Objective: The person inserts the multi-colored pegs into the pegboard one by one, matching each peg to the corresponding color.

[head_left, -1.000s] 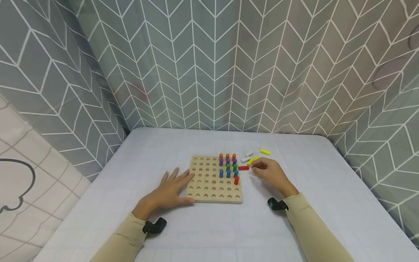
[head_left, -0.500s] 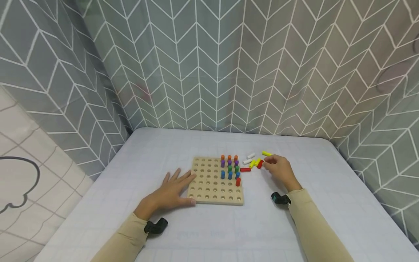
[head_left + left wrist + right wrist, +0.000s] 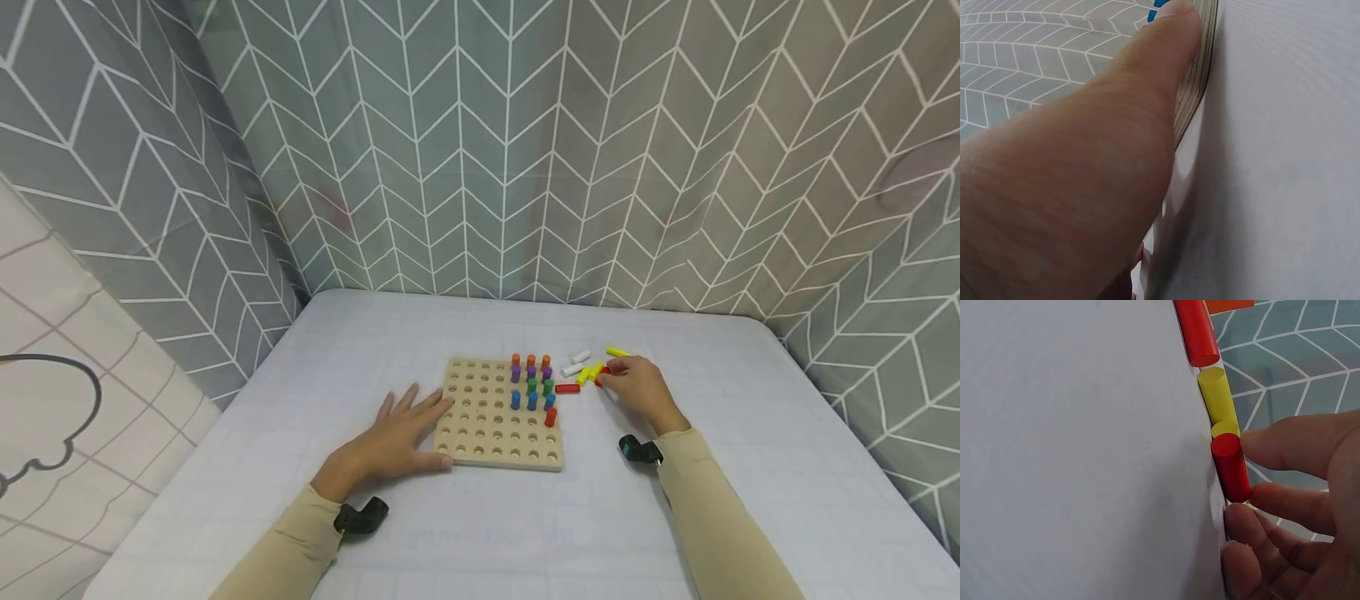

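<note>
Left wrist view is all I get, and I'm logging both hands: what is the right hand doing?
Observer: The right hand has a red peg between its thumb and a finger.
Operator: Does the pegboard hold any red?
Observer: One upright red peg, in the rightmost column, on the person's side of a blue peg.
Operator: Any white ones lying loose?
Observer: Two white pegs, on the table to the pegboard's right.

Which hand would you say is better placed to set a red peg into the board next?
Probably the right hand, which pinches a red peg to the right of the pegboard; the left hand rests at the board's left edge, across from that peg.
</note>
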